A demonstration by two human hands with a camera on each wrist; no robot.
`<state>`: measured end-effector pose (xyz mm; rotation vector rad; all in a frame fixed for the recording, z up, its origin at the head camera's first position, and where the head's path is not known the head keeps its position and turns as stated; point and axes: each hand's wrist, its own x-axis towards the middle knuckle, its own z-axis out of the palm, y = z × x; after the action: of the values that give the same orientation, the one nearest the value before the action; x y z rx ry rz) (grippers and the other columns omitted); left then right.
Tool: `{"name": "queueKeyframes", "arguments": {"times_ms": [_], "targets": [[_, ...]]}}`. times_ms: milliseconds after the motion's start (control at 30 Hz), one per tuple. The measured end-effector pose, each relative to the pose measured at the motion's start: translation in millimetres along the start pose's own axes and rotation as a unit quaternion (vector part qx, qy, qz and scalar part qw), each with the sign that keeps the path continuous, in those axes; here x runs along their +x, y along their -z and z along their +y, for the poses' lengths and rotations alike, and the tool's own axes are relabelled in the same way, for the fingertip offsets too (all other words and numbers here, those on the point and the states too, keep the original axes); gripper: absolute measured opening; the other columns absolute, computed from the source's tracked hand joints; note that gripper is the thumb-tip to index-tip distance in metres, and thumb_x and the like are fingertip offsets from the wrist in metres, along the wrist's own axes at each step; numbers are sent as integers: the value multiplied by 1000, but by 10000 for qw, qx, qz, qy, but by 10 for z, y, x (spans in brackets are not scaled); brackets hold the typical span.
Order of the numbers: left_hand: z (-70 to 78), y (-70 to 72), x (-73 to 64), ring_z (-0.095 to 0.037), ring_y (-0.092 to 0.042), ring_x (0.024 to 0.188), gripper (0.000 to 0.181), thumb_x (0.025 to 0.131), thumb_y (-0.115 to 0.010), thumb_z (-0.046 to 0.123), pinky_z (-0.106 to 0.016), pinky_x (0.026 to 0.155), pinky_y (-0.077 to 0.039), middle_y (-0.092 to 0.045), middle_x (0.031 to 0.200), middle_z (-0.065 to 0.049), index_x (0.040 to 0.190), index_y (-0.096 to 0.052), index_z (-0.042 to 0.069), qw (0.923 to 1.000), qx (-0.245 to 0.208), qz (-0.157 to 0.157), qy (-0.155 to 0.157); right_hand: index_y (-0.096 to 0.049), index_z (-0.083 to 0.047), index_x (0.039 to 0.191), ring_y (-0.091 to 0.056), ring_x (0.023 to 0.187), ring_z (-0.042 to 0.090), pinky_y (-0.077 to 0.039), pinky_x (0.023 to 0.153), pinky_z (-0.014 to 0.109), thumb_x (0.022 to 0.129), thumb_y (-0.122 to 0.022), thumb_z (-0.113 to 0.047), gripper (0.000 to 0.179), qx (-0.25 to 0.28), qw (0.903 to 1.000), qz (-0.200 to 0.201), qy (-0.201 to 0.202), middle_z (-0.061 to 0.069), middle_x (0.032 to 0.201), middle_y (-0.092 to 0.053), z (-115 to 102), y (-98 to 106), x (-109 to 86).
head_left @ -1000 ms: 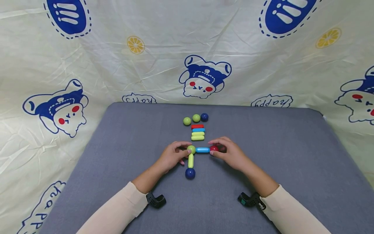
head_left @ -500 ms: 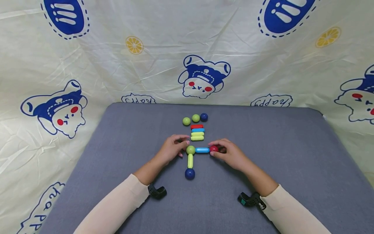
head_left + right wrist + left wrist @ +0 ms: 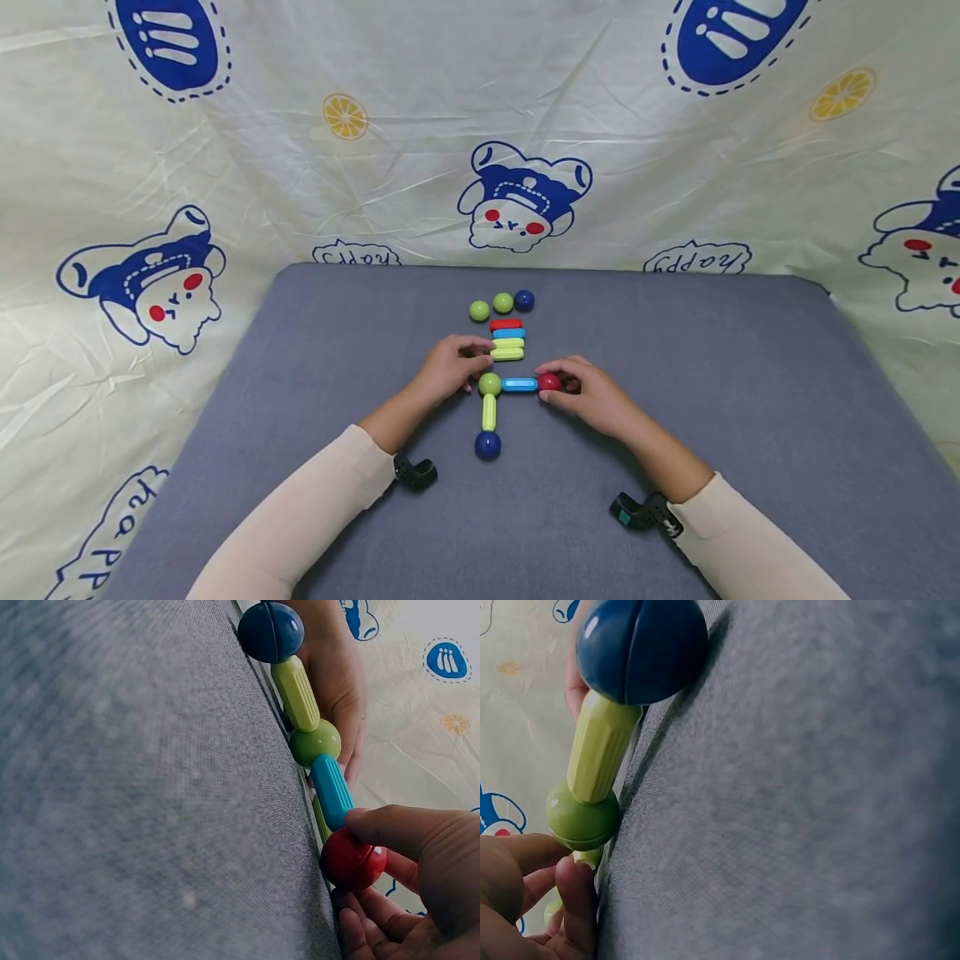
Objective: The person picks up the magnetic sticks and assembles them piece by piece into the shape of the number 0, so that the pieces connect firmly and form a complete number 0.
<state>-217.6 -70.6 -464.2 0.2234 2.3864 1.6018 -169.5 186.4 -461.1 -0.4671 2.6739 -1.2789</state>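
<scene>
Right hand [image 3: 592,396] pinches red ball [image 3: 550,382]

The red ball sits on the tabletop [image 3: 720,375], at one end of a blue stick [image 3: 519,384] — a green ball [image 3: 490,383] is at the other. The left hand [image 3: 446,367] has its thumb and finger by a loose yellow stick [image 3: 508,354] — I can't tell if they grip it.

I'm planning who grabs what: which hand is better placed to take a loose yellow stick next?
Probably the left hand: its fingertips are at the left end of the loose yellow sticks, while the right hand holds the red ball.
</scene>
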Motion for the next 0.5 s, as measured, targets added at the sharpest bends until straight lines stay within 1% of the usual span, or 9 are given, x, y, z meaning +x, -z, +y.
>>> {"name": "queueKeyframes", "arguments": {"times_ms": [100, 167, 367, 433, 500], "targets": [[19, -8, 18, -12, -55, 63, 24, 93, -73, 14, -24, 48, -50, -61, 90, -7, 117, -74, 11, 9997, 225, 3, -52, -70, -14, 124, -57, 102, 21, -49, 89, 35, 93, -75, -19, 32, 57, 10000, -18, 0, 11, 120, -63, 6, -3, -2], [29, -14, 26, -12, -54, 59, 23, 93, -74, 15, -24, 47, -49, -59, 89, -6, 116, -74, 11, 9991, 418, 18, -75, -70, -14, 124, -57, 102, 21, -49, 89, 35, 93, -75, -19, 32, 73, 10000, -19, 7, 11, 120, -63, 8, -5, -5], [54, -36, 35, -10, -51, 50, 20, 93, -75, 17, -24, 47, -51, -59, 95, -7, 112, -75, 13, 9934, 1134, 108, -161, -70, -14, 124, -57, 102, 21, -49, 89, 34, 93, -75, -19, 33, 22, 10000, -6, 23, 11, 119, -64, 6, -4, -9], [55, -41, 38, -10, -51, 49, 19, 93, -75, 17, -24, 47, -51, -59, 97, -8, 111, -75, 13, 9919, 1248, 133, -198, -70, -14, 124, -57, 102, 21, -49, 89, 35, 92, -75, -19, 33, 26, 10000, -1, 30, 11, 119, -64, -2, -5, -9], [51, -40, 36, -9, -51, 49, 18, 93, -75, 16, -24, 47, -51, -59, 97, -9, 110, -75, 11, 9916, 1261, 143, -242, -70, -13, 124, -57, 102, 21, -49, 89, 35, 92, -76, -18, 33, 43, 10000, 3, 40, 11, 119, -64, -7, -6, -8]]}}
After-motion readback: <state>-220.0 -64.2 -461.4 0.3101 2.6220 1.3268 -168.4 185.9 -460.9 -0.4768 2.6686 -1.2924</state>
